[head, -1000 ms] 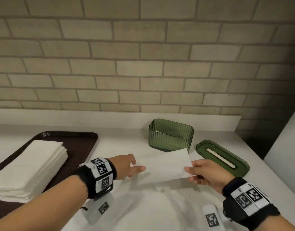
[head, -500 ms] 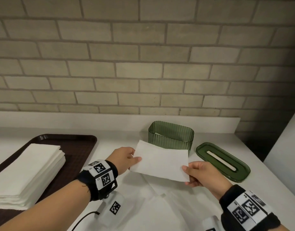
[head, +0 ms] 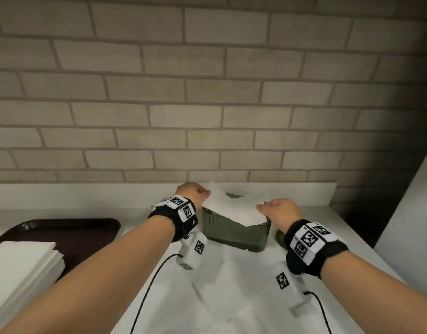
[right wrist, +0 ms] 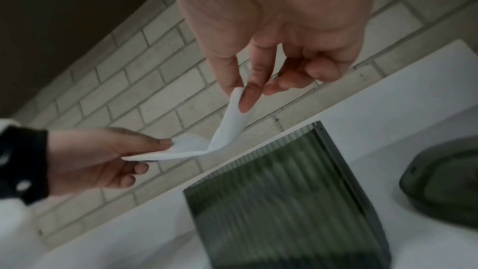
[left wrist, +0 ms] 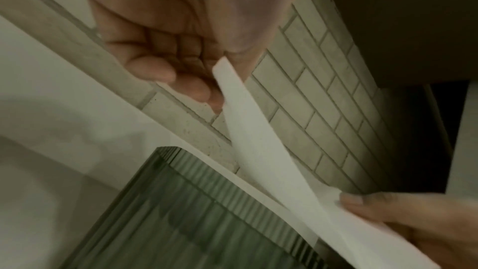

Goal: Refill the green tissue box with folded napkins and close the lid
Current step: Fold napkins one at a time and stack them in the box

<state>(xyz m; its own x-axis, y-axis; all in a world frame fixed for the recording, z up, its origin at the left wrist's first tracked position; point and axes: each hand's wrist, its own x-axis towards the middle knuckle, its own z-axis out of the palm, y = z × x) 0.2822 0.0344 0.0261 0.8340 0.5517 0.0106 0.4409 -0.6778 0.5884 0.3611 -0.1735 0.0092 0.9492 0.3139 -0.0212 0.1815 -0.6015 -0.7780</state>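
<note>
A folded white napkin point(head: 231, 205) hangs just above the open top of the ribbed green tissue box point(head: 234, 233). My left hand point(head: 195, 192) pinches its left end and my right hand point(head: 277, 209) pinches its right end. The left wrist view shows the napkin point(left wrist: 264, 150) running from my left fingers point(left wrist: 201, 89) down over the box point(left wrist: 196, 216). From the right wrist, thumb and forefinger point(right wrist: 248, 93) nip the napkin point(right wrist: 227, 128) above the box point(right wrist: 279, 201). The green lid point(right wrist: 444, 187) lies to the box's right, mostly hidden behind my right wrist in the head view.
A dark brown tray point(head: 70, 233) at the left holds a stack of white napkins point(head: 19, 268). The white counter point(head: 231, 292) runs to a low ledge under the brick wall point(head: 207, 92). A white panel point(head: 410, 225) stands at the right.
Both hands have carried the napkin forward from the front of the counter to just over the box's open top. The head view has closed in and the lid is now behind my right wrist.
</note>
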